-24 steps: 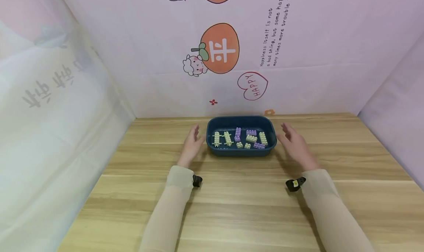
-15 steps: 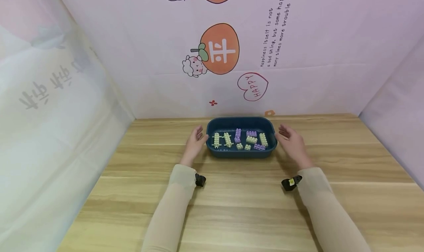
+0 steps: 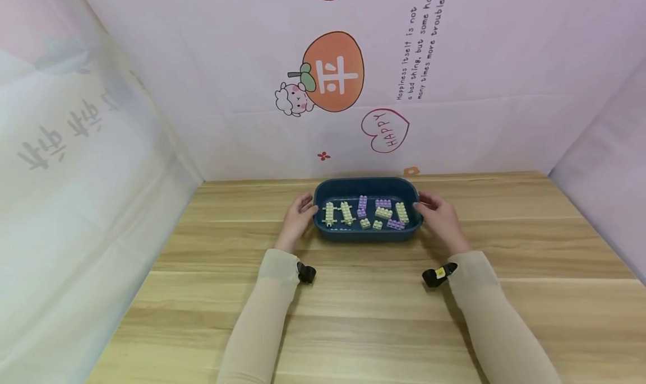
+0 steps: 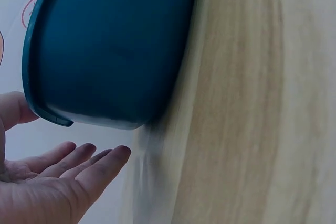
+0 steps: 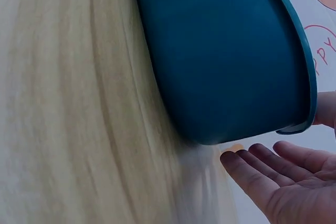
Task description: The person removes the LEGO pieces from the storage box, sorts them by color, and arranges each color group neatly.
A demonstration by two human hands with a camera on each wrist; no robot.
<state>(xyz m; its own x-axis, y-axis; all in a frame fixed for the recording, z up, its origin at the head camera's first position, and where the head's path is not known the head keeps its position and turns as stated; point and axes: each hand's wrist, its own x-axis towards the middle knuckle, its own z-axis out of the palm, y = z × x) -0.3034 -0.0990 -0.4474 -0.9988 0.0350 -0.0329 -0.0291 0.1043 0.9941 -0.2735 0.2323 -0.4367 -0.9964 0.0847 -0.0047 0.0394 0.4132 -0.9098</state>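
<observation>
A dark blue oblong bin (image 3: 368,235) stands at the back of the table, holding yellow and purple toy bricks. Beside its left end is my left hand (image 3: 296,221), thumb tip at the rim. In the left wrist view the fingers (image 4: 105,169) stretch out straight, with a gap between them and the bin's end wall. My right hand (image 3: 444,221) is at the opposite end, its thumb reaching over the rim. The right wrist view shows those fingers (image 5: 252,177) extended too, just off the wall. Two pale yellow brick pieces with crossbars (image 3: 330,214) lie at the bin's left side.
Behind the bin rises a white cloth wall (image 3: 242,143) with cartoon prints. Another cloth (image 3: 91,193) hangs along the left side. The wooden tabletop (image 3: 363,317) stretches from the bin toward the person. A black wrist camera (image 3: 306,273) sits at the left cuff.
Both hands have moved inward to the ends of the bin. The right thumb has come over the rim, and the left thumb has reached it. The bin has stayed nearly in place.
</observation>
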